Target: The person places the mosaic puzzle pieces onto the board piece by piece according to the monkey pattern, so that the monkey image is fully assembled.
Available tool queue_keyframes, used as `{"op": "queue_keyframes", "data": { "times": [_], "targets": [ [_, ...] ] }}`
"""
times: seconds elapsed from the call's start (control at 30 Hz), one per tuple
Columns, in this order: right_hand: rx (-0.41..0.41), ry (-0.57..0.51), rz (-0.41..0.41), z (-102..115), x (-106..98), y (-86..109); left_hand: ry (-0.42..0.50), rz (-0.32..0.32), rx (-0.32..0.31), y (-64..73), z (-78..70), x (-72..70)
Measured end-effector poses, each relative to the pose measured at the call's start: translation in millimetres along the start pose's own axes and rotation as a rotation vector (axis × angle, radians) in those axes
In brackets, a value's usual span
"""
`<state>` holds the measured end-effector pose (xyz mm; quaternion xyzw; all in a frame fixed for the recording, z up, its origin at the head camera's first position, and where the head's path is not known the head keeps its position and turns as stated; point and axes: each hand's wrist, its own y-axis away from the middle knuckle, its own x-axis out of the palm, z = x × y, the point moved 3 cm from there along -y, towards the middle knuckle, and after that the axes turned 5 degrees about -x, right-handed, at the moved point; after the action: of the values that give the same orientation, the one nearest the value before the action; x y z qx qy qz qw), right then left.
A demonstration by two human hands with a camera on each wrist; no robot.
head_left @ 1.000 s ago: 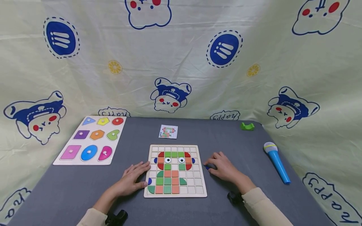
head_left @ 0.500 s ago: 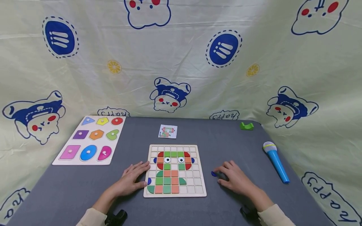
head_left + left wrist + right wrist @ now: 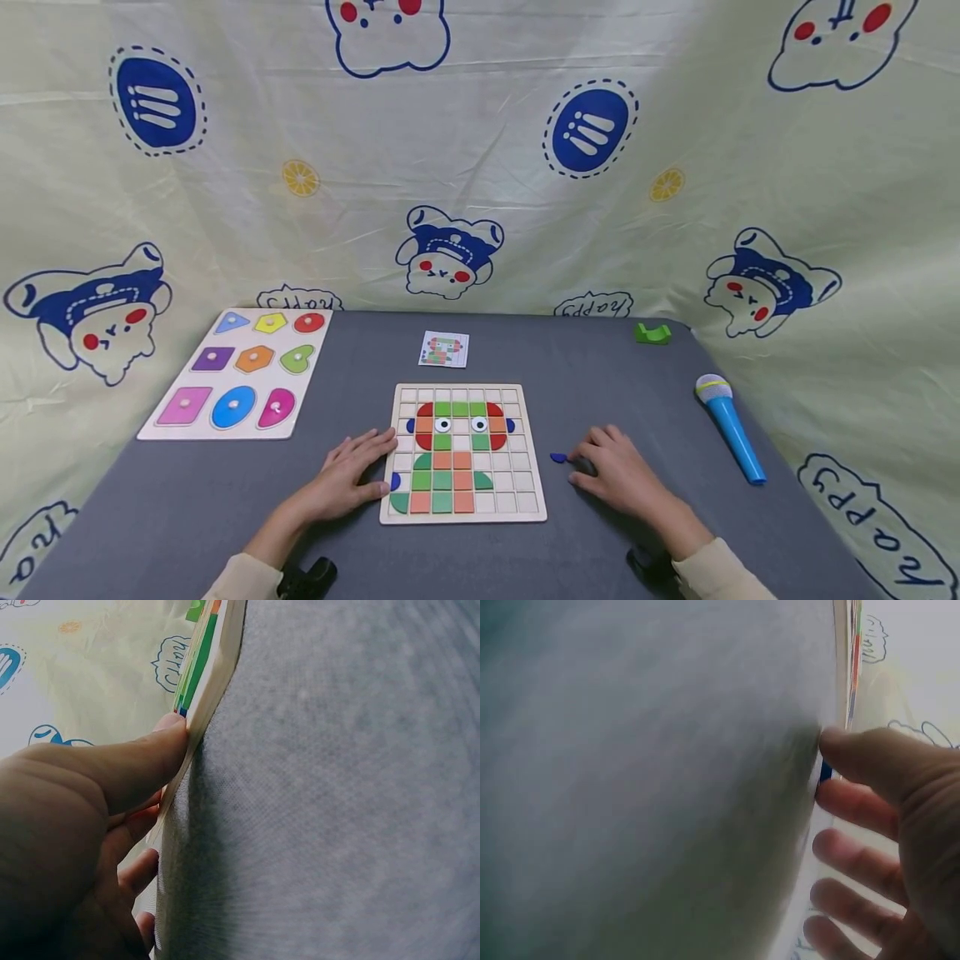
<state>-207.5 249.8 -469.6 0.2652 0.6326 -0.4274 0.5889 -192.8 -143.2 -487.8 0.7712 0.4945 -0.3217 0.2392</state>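
My left hand (image 3: 347, 475) lies along the left side of a white grid board (image 3: 510, 504) in the head view. Its fingers are fairly straight, and the thumb (image 3: 161, 750) touches the board's edge in the left wrist view. Flat red, green, orange and blue tiles form a figure on the grid, with two eye tiles. Right of the board, a small blue tile (image 3: 558, 457) with a rounded edge lies on the table. My right hand (image 3: 618, 471) is just right of that tile, fingers loosely bent, with a narrow gap between tile and fingertips.
A small picture card (image 3: 444, 349) lies behind the board. At the left is a shape puzzle board (image 3: 180, 432) with knobbed pieces. A blue toy microphone (image 3: 733, 429) and a green curved block (image 3: 652, 334) lie at the right of the grey table (image 3: 360, 550).
My right hand has moved right, away from the board, and the blue tile with it. In the last half second the tile shifted slightly left, apart from the fingertips. My left hand stayed put.
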Motion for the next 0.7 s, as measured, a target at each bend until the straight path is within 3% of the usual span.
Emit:
{"op": "queue_keyframes", "data": {
  "times": [0.3,0.7],
  "targets": [
    [0.043,0.047,0.0,14.6,6.1,-23.2,0.001,0.005,0.001,-0.7,1.1,1.3],
    [0.026,-0.001,0.002,34.6,4.0,-36.6,-0.006,0.002,-0.011,-2.4,3.9,2.7]
  ]
}}
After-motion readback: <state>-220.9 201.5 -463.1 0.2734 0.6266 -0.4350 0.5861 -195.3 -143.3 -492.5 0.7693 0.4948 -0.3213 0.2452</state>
